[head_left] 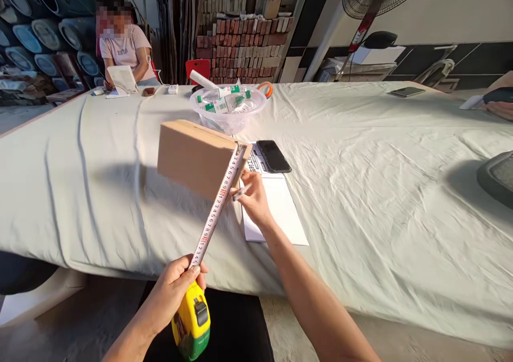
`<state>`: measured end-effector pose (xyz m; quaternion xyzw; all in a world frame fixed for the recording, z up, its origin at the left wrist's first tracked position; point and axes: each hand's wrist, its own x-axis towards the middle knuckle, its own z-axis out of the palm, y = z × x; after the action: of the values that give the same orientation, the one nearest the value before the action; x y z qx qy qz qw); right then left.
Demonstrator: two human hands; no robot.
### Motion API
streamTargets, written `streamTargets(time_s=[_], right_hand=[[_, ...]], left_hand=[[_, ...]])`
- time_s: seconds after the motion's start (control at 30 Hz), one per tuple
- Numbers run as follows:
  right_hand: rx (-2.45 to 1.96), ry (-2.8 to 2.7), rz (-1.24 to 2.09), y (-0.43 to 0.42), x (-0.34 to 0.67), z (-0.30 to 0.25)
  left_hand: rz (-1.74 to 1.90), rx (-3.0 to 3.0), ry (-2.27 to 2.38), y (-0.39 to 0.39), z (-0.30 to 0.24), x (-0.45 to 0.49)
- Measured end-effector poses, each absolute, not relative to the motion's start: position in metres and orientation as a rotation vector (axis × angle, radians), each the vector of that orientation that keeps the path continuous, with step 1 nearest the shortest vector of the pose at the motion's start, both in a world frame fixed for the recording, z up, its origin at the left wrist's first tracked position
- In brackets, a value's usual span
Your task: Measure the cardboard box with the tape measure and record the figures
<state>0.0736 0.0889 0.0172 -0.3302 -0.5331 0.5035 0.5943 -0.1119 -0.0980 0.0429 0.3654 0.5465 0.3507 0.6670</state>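
Observation:
My left hand (180, 279) pinches the pulled-out blade of a yellow and green tape measure (193, 319), whose case hangs just below the fingers. The white blade runs up and away along the near end of a brown cardboard box (196, 156), its tip at the box's upper corner. My right hand (254, 199) is closed around a pen (242, 192) beside the lower edge of that box end; whether its fingers also touch the box cannot be made out. Under the right wrist lies white paper (276, 207), and a black phone (273, 156) rests at the paper's far end.
A clear plastic basin (228, 108) with several bottles stands behind the box. An orange tape roll (265, 89) lies beside it. Another person (126, 52) sits at the far left with a white tablet (122, 80). Another phone (406, 91) lies far right; a dark grey object (497, 177) is nearer.

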Motion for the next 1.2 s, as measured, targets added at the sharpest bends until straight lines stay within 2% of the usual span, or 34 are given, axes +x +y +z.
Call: streamTargets(time_s=[0.17, 0.4, 0.7, 0.97, 1.2], right_hand=[[-0.981, -1.551, 1.008, 0.090, 0.075, 0.013], [-1.123, -1.270, 1.047, 0.067, 0.113, 0.032], [-1.266, -1.427, 0.856, 0.010, 0.142, 0.007], [-1.523, -1.516, 0.674, 0.000, 0.134, 0.001], [-1.626, -1.593, 0.752, -0.002, 0.136, 0.002]], left_hand=[[0.823, 0.672, 1.118, -0.096, 0.047, -0.115], [0.824, 0.565, 0.924, -0.070, 0.047, -0.097], [0.780, 0.371, 0.784, -0.028, 0.040, -0.051], [0.668, 0.340, 0.704, -0.009, 0.019, -0.049], [0.595, 0.256, 0.763, -0.003, 0.022, -0.051]])
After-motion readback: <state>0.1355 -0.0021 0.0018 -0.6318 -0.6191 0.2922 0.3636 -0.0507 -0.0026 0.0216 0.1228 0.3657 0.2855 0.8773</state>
